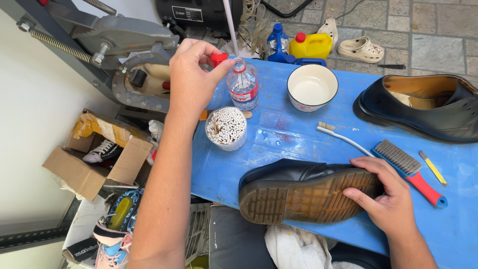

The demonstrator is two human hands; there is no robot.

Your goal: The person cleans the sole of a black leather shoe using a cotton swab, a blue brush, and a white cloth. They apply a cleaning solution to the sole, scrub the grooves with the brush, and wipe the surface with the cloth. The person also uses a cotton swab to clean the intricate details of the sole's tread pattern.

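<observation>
Blue counter point(308, 144), cluttered. Black shoe point(298, 187) on its side at the front edge, sole out, right hand point(386, 197) gripping the heel. Clear bottle point(243, 84) uncapped; left hand point(191, 79) pinching the red cap point(218, 59). Cotton swabs point(226, 127) and brush point(411, 169) untouched; cleaning seemingly not begun.

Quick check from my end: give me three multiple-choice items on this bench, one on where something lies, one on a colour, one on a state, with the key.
1. Where does the toothbrush lie?
A. Between the bowl and the scrub brush
B. Inside the bowl
C. In the cardboard box

2. What colour is the cap in the left hand?
A. Blue
B. Red
C. Yellow

3. How is the bottle?
A. Capped
B. Lying flat
C. Open, upright

Key: 1 A, it lies on the blue table between them; 2 B, red shows at the fingertips; 3 C, the neck is bare.
</observation>
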